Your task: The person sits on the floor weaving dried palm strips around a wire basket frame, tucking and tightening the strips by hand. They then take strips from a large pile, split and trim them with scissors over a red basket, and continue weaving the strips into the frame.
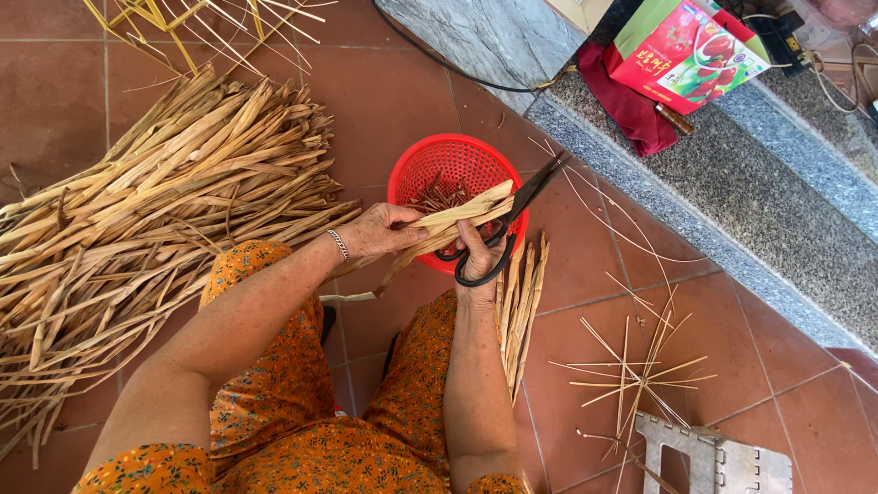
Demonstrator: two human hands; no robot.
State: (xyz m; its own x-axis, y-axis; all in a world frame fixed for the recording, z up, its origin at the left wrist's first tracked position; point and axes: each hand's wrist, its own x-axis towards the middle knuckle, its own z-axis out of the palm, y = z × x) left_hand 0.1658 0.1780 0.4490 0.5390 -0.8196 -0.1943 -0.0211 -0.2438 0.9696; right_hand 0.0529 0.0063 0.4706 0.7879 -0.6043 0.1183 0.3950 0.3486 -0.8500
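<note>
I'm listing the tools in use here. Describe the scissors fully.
The scissors are large, with dark metal blades and black looped handles. The right hand grips the handles, fingers through the loops. The blades are open, pointing up and to the right, with their tips past the rim of the red basket. They straddle the end of a bundle of dried leaf strips that the left hand holds over the basket.

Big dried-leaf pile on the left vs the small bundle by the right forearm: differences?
The large pile of dried tan leaf strips sprawls loosely across the floor, strips crossing at many angles; the small bundle of dried tan strips lies neat, strips roughly parallel. The pile is far bigger and sits left of the person, the bundle on the right, beside the red plastic basket. Both lie on the tiles and look like the same material.
</note>
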